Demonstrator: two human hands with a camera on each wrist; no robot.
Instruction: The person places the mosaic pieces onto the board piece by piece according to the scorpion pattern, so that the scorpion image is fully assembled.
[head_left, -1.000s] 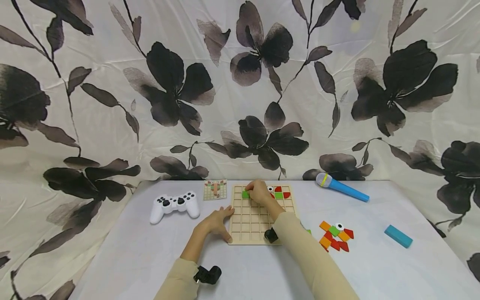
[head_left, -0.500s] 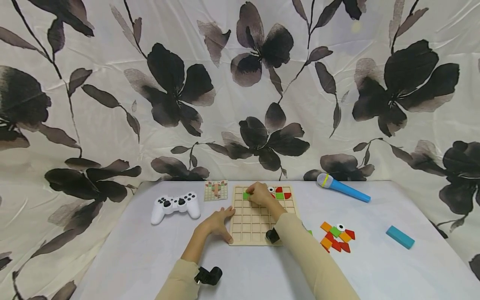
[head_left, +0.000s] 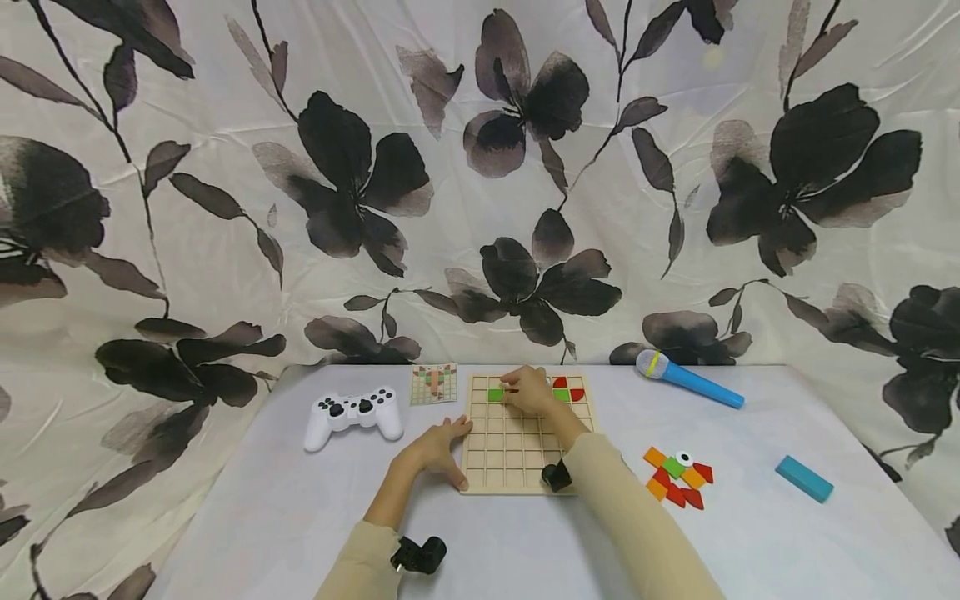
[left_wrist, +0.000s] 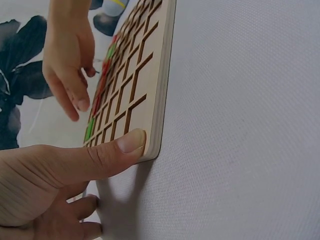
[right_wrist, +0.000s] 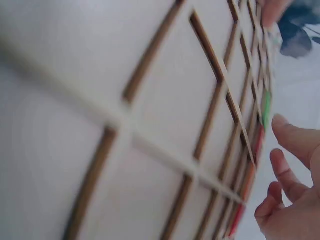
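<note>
Spanning the left edge of the wooden grid board [head_left: 495, 457], the left hand [head_left: 437, 444] has its fingers spread rather than curled, with the thumb laid flat on the near left corner and the index fingertip touching the rim farther up. The right hand [head_left: 531, 393] is over the far rows of the board, its thumb and fingers parted and loosely bent, with nothing seen between them in either wrist view. Just beside its fingertips, a green square tile [head_left: 496, 394] sits in a cell near the far left corner. On the other side of that hand, a second green tile [head_left: 562, 395] has one red piece [head_left: 560, 382] just beyond it and another red piece [head_left: 577, 394] to its right; the right wrist view also shows an orange piece [right_wrist: 247, 182] in the row. The board lies flat on the white table [head_left: 480, 554]. Near its far left corner is a pattern card [head_left: 433, 384], and farther left a white game controller [head_left: 352, 415]. To the right lie a cluster of loose red, orange and green pieces [head_left: 674, 468], a blue toy microphone [head_left: 688, 379] and a teal block [head_left: 805, 478]
</note>
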